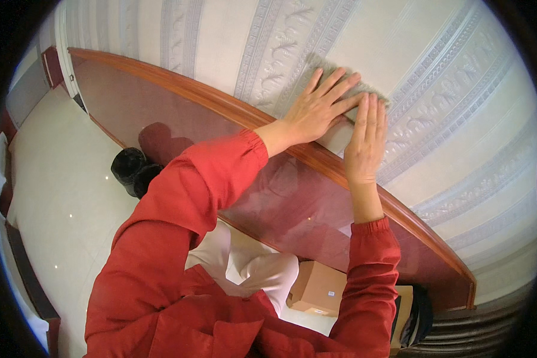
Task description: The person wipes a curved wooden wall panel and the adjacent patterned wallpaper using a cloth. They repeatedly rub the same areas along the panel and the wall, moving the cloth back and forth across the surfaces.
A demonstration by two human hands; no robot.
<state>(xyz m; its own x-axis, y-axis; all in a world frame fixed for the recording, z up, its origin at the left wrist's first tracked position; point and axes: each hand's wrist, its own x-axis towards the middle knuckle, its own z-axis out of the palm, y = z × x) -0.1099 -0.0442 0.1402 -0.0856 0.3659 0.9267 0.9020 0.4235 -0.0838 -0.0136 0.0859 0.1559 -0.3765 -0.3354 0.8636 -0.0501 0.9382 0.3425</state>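
Note:
A grey-green fluffy pad (338, 80) lies against the striped, embossed wallpaper (286, 40), its edges slightly blurred. My left hand (315, 109) presses it to the wall with the fingers spread. At the pad's right end, my right hand (366, 138) lays its fingers side by side over the edge and holds it there. The tips of both hands come close together near the pad's right half. Much of the pad is hidden under the fingers. Just below runs a wooden rail (206, 100), with my left wrist crossing over it.
Beneath the rail is a glossy dark-red wall panel (277, 188). A cardboard box (317, 288) stands on the floor by my knees. Black rounded objects (136, 172) sit against the panel at left. Dark folds of material (456, 335) show at lower right. Pale floor (67, 179) stretches left.

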